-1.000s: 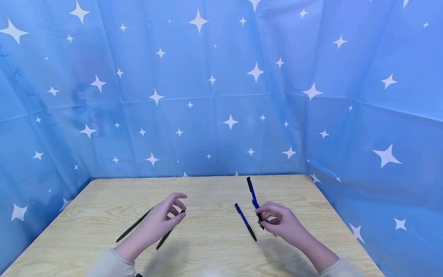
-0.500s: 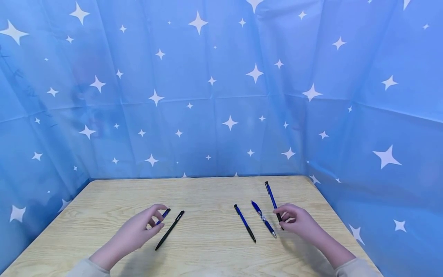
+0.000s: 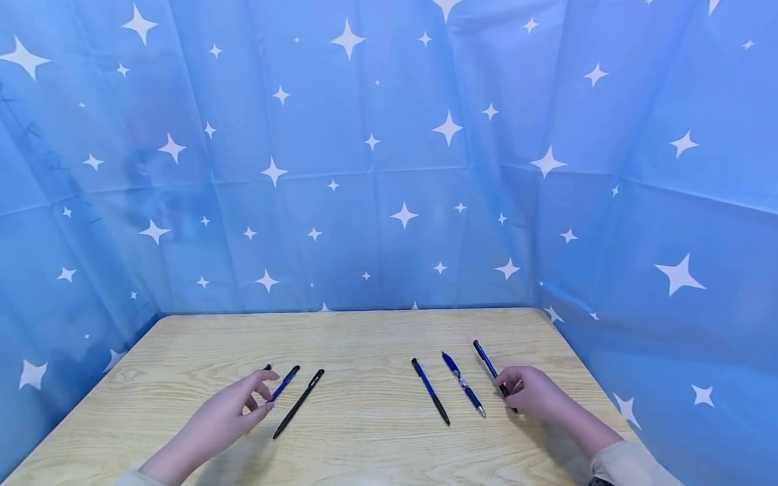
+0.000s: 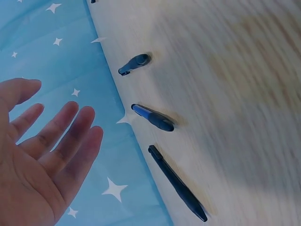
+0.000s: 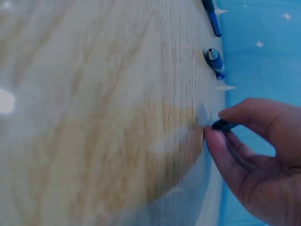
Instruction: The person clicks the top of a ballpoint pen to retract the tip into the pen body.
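Note:
My left hand is raised with loosely bent fingers and holds nothing. In the left wrist view its palm shows bare. Near it on the table lie a black pen, a blue pen with black ends and, mostly hidden behind the hand, another black pen. On the right, my right hand pinches a blue pen by its black grip, thumb and fingertips close to the tabletop. Left of that pen lie a patterned blue click pen and a blue pen with a black grip.
The light wood-grain table ends at a blue curtain with white stars, which rises behind it and along both sides. A gap of tabletop separates the left and right groups of pens.
My left hand has moved left, uncovering the black pen and the blue one. My right hand has carried its blue pen right and lower, leaving the patterned pen in plain view.

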{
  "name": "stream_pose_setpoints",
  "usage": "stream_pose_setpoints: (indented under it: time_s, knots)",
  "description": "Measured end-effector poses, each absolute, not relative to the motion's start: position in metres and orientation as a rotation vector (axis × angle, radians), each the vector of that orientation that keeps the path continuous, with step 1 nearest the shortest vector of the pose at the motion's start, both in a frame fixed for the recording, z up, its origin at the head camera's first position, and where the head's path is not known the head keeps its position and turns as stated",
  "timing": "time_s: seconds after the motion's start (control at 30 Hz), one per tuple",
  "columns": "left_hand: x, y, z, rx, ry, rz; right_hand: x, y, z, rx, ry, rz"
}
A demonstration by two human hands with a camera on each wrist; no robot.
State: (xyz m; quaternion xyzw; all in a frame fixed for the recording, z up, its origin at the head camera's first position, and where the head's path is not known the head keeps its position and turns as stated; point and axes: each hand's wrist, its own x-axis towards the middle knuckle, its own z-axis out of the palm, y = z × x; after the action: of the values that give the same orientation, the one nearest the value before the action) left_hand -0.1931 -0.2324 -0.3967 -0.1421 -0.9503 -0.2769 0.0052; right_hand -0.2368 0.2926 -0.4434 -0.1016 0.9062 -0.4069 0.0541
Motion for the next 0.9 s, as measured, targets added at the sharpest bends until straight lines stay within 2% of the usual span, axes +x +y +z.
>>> stream_pose_setpoints:
  time_s: [0.7,0.9]
  knots:
    - [-0.192,-0.235,-0.401,-0.383,-3.016,-0.869,-0.243,0.293,-0.446,-0.281,2.793,-1.110]
    - [-0.197,-0.238,-0.399,-0.398,-2.977,-0.768,-0.240,0.289,-0.436,-0.253,2.805,-1.092]
